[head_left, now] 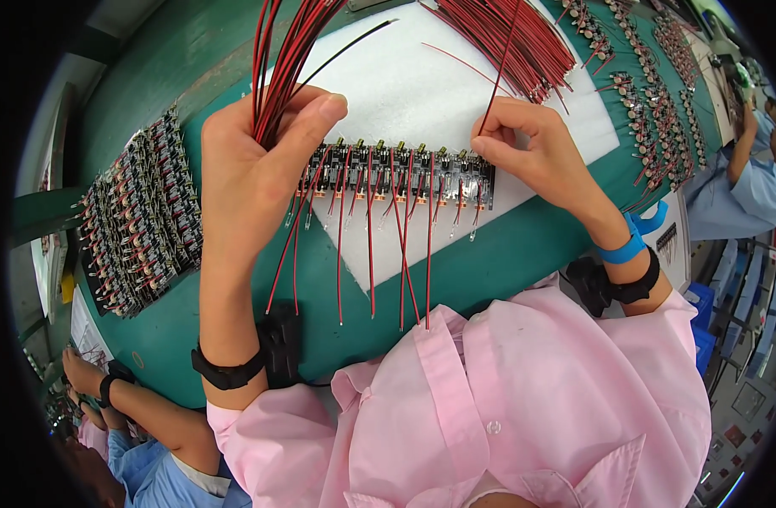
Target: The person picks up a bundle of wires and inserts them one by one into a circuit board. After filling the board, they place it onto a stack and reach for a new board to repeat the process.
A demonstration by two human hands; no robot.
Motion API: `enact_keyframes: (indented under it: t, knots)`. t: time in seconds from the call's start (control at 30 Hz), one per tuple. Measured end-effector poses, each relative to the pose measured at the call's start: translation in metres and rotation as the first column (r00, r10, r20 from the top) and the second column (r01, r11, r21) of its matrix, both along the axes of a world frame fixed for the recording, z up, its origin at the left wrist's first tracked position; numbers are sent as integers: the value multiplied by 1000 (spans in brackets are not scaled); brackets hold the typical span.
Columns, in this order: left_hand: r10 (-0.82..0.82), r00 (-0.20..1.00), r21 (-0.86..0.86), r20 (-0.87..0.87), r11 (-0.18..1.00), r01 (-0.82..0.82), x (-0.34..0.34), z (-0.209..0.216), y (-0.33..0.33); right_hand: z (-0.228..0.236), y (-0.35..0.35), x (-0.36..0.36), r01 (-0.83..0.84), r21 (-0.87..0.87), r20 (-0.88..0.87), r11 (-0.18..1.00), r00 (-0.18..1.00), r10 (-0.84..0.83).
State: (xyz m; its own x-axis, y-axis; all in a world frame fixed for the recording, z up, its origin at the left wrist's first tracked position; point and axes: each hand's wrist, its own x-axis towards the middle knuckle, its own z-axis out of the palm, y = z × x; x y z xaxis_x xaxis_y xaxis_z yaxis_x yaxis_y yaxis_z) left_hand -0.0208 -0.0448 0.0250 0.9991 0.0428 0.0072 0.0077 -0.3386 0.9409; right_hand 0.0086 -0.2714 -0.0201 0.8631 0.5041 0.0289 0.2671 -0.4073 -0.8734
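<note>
My left hand (265, 161) is closed around a thick bundle of red and black wires (280, 80) that rises past the top edge. Between thumb and forefinger, my right hand (532, 148) pinches a single red and black wire (500, 72) running upward. Below and between the hands lies a row of small circuit boards (396, 173), with clear parts at its right end. Several red and black wires hang from that row toward me. My right fingertips are close to the row's right end; whether they touch it I cannot tell.
White foam sheet (379, 93) lies under the row on a green table mat (506, 245). A loose wire pile (523, 51) rests at its far side. Stacked board rows (138, 220) stand at left, more wired boards (650, 118) at right. Co-workers sit at lower left and far right.
</note>
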Motion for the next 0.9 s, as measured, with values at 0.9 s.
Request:
enact_keyframes:
  t: [0.9]
  knots:
    - [15, 1000, 18, -2, 1000, -15, 1, -6, 0, -6, 0, 1, -56, 12, 147, 998, 988, 54]
